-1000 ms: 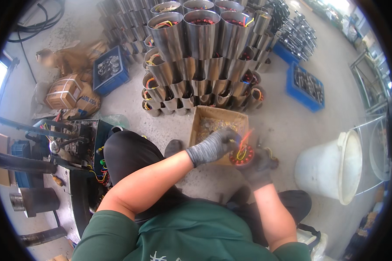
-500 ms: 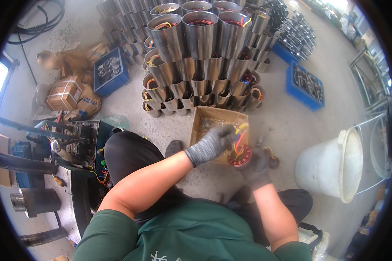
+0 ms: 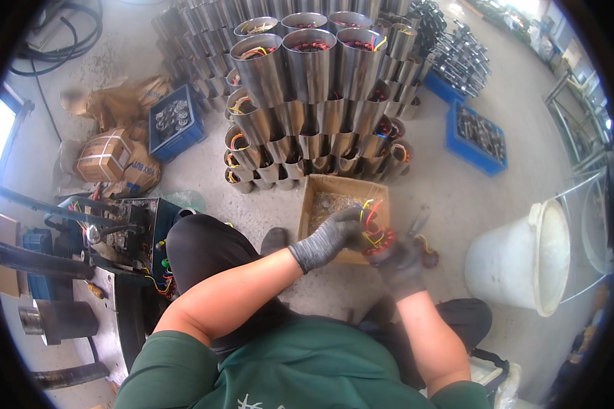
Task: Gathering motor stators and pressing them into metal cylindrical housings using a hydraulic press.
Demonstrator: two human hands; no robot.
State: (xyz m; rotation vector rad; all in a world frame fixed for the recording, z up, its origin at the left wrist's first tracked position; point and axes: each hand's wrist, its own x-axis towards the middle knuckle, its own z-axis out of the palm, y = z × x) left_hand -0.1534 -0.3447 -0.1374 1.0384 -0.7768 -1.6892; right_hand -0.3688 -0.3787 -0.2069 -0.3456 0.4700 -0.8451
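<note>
Both hands wear dark grey knit gloves and meet over the near right edge of a cardboard box. Between them is a motor stator (image 3: 385, 240) with red windings and loose yellow, blue and red lead wires (image 3: 370, 213). My right hand (image 3: 398, 266) is closed around its right side. At its left side my left hand (image 3: 344, 232) is closed with bent fingers, its fingertips partly hidden. A blurred grey tool-like piece (image 3: 420, 219) sticks up beyond my right hand; whether I hold it cannot be seen. Just right of that hand is another red-wound part with wires (image 3: 429, 255).
The open cardboard box (image 3: 311, 204) has scraps in its bottom. Stacked steel cylinders (image 3: 309, 65) with wires inside rise behind it. Blue crates of metal parts (image 3: 476, 136) stand right, another blue crate (image 3: 174, 121) left. A white bucket (image 3: 508, 262) stands right, a machine (image 3: 126, 221) left.
My left hand has come down from the raised wires to the stator's left side. The stator has tilted, so its round wound face shows less. The view has shifted slightly.
</note>
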